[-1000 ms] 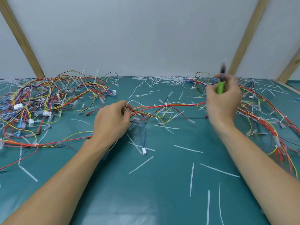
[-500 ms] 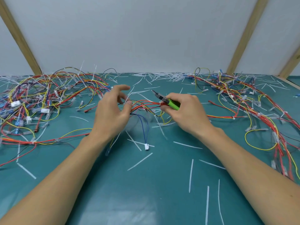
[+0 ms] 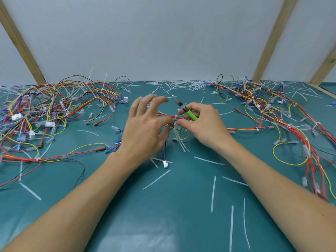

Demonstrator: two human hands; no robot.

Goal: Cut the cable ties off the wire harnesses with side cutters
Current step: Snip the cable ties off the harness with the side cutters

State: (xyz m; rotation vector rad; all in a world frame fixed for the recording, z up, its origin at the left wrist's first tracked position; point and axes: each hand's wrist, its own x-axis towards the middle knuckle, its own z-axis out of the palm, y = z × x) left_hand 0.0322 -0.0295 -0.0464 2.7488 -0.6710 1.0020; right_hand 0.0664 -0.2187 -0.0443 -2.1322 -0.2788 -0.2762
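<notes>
The cutters (image 3: 183, 108) are being held in the right hand (image 3: 203, 124), the green handle tucked into the curled fingers and the blades being pointed up and away from the grip, parked out of the way, it seems, while the fingertips are being used on the wires. A red harness (image 3: 169, 116) is being pinched just below the cutters by the same hand's thumb and forefinger, likely so that the white tie (image 3: 176, 116) beside the pinch is being presented for the cut. The left hand (image 3: 147, 126) is being held spread wide just left of that pinch, nothing gripped, fingers fanned above the harness as if to take hold of it. Counted: one pair of cutters, two hands, two big harness heaps, one far to each side of the grip (image 3: 54, 110) (image 3: 272, 113). Cut tie strips (image 3: 156, 179) are being left scattered in numbers too great to count.
</notes>
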